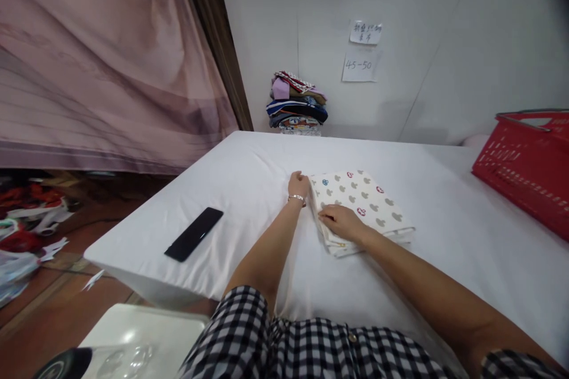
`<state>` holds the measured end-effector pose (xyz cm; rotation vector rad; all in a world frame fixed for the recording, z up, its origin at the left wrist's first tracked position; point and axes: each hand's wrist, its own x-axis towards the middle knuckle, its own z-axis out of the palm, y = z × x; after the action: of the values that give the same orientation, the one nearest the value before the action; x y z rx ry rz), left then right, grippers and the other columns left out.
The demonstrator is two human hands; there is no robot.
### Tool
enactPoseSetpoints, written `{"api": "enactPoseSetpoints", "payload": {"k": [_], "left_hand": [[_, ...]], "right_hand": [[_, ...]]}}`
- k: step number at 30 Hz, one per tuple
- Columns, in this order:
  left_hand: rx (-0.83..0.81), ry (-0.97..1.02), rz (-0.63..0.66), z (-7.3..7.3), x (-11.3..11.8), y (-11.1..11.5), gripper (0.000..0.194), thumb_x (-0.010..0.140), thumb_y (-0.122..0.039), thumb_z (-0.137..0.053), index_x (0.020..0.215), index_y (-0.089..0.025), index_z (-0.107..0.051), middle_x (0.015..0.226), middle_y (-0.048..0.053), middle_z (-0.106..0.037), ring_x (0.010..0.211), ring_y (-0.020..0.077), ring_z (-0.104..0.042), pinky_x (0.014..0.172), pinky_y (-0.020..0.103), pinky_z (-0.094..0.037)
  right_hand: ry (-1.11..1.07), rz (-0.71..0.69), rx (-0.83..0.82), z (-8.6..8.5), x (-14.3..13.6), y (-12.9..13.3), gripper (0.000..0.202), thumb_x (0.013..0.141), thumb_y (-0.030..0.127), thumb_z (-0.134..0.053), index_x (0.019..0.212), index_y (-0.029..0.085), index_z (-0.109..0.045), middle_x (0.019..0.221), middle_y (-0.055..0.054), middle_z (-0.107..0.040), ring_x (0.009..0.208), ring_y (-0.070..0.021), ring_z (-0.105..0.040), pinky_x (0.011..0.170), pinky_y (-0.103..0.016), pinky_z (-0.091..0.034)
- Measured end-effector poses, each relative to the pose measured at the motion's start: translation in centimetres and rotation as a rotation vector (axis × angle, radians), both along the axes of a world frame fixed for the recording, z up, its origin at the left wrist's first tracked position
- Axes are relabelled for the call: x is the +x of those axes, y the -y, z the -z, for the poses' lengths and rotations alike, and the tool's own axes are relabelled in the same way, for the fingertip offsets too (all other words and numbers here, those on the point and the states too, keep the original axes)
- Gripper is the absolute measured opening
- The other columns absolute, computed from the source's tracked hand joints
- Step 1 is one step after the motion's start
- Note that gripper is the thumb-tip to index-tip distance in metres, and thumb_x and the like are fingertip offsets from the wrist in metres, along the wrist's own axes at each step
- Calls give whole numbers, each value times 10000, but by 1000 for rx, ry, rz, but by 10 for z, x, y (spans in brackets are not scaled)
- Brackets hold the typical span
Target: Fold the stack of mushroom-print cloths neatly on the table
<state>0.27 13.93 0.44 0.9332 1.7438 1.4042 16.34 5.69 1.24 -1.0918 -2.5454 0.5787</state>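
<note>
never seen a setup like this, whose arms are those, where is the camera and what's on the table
There's no machine: these are one person's bare arms, seen by a camera worn on their head, looking forward and down. On the white cloth-covered table lies a folded cream fabric with grey and coloured print. The left hand is at its far left corner; the right hand is on its near left part. Whether either grips it is unclear. Also on the table, to the left, lies a flat black rectangular phone.
</note>
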Motion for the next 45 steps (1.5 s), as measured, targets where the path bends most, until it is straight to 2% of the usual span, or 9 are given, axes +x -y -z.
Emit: {"api": "enactPoseSetpoints", "payload": {"k": [6,9,12,17,21,25,28,36,45], "left_hand": [[161,-956,497,-3,34,16,495,860,-413,-461,1311,-210,-451,1430,70,-392,1359,233,-252,1125,437,-145],[57,-1201,628,7,43,19,544,890,-491,-337,1355,-216,-404,1489,61,-285,1391,253,-155,1120,507,-63],[-1,-1282,658,12,43,19,584,899,-515,-252,1385,-210,-364,1503,58,-249,1397,252,-130,1119,514,-55],[-3,-1284,659,14,41,19,586,904,-510,-212,1396,-221,-345,1510,42,-234,1401,236,-115,1124,503,-42],[38,-1187,643,14,41,19,542,894,-490,-298,1364,-238,-393,1496,50,-271,1399,238,-133,1127,493,-18],[85,-1037,595,7,41,23,476,882,-433,-402,1319,-249,-447,1475,60,-315,1388,235,-181,1129,479,-14],[96,-956,557,-3,40,40,404,890,-381,-425,1274,-276,-491,1442,36,-379,1372,214,-230,1135,460,-24],[138,-944,876,-4,39,123,434,865,-359,-492,1294,-296,-481,1452,8,-362,1386,224,-195,1142,456,-38],[186,-661,553,13,30,130,477,819,-366,-560,1271,-228,-496,1487,56,-287,1390,228,-180,1132,405,-173]], "right_hand": [[75,-61,59,-14,9,21,234,881,266,-442,957,190,-650,867,-67,-603,901,-199,-534,722,-285,-396],[-12,-139,-37,-26,30,23,256,892,296,-430,948,209,-663,931,-52,-634,871,-175,-568,739,-279,-430],[-124,26,0,-33,60,7,296,907,319,-393,1031,227,-646,1086,-45,-636,965,-172,-579,804,-284,-449],[179,344,233,-3,99,-29,388,898,376,-388,1195,191,-555,1364,-119,-461,1275,-273,-370,997,-446,-330],[259,372,190,23,106,-38,428,911,383,-353,1279,204,-480,1443,-109,-361,1348,-283,-251,1038,-515,-248],[45,371,11,16,114,-42,387,854,390,-473,1190,225,-571,1410,-79,-417,1327,-258,-308,1056,-461,-268],[-178,560,-121,5,131,-44,353,838,377,-497,1140,243,-618,1375,-38,-467,1255,-216,-421,1046,-373,-323],[-202,769,-342,11,164,-33,509,786,452,-546,1215,181,-583,1050,-72,-664,935,-224,-613,858,-336,-452],[-181,816,-501,1,166,-44,538,691,481,-672,1126,168,-639,1134,-140,-630,1072,-316,-563,918,-400,-429]]}}
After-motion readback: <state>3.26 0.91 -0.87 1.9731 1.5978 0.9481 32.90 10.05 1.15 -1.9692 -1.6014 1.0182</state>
